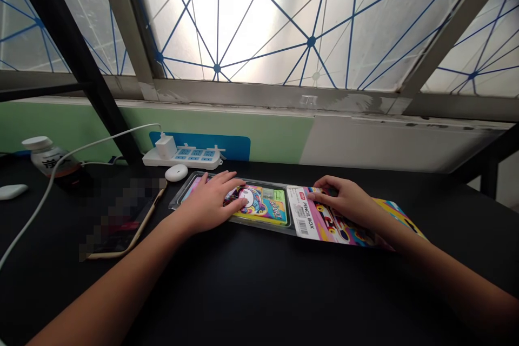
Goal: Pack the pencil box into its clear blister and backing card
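In the head view, the left hand [208,200] lies spread and palm down, its fingers pressing on a colourful pencil box [259,205] marked "SPORT". The box sits in a clear plastic blister tray [190,194], directly under the palm and reaching past the fingertips toward the right hand.

The right hand [340,200] rests just beyond the tray's far end, its fingers [322,193] curled over the top edge of a printed card sleeve [324,221]. The sleeve is labelled "PENCIL BOX" and carries a barcode. It touches the tray's end and runs under the right palm and past the wrist. Whether the thumb pinches the card, I cannot tell.

Beyond the left fingertips lie a round white case [176,172] and a white power strip [182,157] with a white charger [165,147] plugged in. Left of the left wrist is a partly pixelated smartphone [121,221] in a tan case, and further left stands a capped bottle [52,159]. All of it sits on a black table [259,286], below a frosted window [284,21].
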